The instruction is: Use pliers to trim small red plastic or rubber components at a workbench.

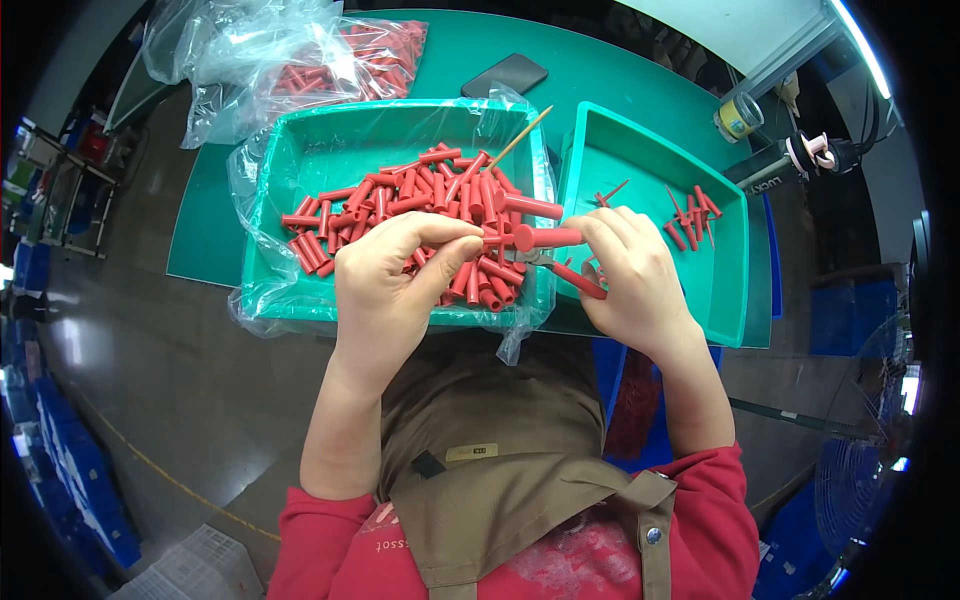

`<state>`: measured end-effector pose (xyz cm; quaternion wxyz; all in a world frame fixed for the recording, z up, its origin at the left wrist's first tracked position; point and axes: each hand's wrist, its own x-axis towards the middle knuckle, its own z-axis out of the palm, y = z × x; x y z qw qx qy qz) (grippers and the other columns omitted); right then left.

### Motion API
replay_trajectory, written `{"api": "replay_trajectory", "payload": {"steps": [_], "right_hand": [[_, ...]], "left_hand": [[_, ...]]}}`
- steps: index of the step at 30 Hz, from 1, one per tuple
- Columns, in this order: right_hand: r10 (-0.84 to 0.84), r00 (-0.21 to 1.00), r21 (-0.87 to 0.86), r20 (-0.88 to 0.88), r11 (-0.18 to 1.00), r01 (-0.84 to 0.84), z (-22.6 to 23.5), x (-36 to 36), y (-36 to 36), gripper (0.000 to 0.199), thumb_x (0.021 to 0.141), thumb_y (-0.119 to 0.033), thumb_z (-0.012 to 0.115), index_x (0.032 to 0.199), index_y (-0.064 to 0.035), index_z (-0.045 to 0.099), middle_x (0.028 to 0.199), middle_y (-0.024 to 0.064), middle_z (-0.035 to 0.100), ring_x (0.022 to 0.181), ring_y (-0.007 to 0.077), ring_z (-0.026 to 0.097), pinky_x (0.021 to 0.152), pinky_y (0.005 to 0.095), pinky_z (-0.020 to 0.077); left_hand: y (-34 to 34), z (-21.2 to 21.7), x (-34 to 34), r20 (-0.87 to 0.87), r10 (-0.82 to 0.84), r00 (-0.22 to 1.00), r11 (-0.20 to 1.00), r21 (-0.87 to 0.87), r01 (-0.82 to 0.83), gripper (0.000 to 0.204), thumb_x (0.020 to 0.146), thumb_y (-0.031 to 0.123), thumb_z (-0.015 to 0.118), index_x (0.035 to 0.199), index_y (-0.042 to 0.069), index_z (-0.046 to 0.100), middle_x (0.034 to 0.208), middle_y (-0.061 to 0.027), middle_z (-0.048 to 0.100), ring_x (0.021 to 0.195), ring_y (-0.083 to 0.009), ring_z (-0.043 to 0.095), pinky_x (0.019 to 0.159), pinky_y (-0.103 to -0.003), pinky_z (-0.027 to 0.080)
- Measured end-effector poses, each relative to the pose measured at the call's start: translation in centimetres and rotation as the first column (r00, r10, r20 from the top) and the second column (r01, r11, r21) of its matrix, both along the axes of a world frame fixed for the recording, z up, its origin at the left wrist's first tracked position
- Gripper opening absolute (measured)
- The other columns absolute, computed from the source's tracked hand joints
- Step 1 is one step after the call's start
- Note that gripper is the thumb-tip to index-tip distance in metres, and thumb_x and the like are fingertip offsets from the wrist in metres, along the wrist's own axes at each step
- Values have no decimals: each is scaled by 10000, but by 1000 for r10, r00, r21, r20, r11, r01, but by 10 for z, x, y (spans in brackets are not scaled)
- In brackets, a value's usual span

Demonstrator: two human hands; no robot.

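Note:
My left hand pinches a small red plastic piece between thumb and fingertips, above the left green tray. My right hand is closed around cutting pliers with red handles, their metal jaws close to the left fingertips. A red flanged tube with a round, flat head lies at the right fingertips; whether those fingers grip it, I cannot tell. Below the hands, many loose red flanged tubes heap in the plastic-lined left tray. A thin wooden stick pokes up from the heap.
The right green tray holds several red tubes and thin pointed red pieces. Behind are a clear bag of red parts and a black phone on the green table. A yellow-labelled roll stands at the right edge.

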<state>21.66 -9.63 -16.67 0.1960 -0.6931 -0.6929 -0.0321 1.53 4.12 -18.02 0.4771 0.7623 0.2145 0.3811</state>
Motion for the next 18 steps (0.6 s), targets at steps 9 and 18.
{"api": "replay_trajectory", "payload": {"steps": [9,18], "right_hand": [[21,999,2,-31,1000,-21,-2,1,0,515,585,72,659,1086,-24,592,1010,143,622,940,352,591,810,420,467],[28,1000,57,7,998,-28,-2,0,1,454,624,57,646,1069,-21,598,923,117,606,875,305,596,743,394,455]], "left_hand": [[1,4,0,-30,-25,999,999,-20,25,79,881,-45,688,959,-53,700,886,-91,713,802,-116,685,727,-234,555],[-1,6,2,-20,-35,999,999,-21,34,80,885,-43,683,963,-51,699,872,-89,709,790,-115,682,715,-233,550]]}}
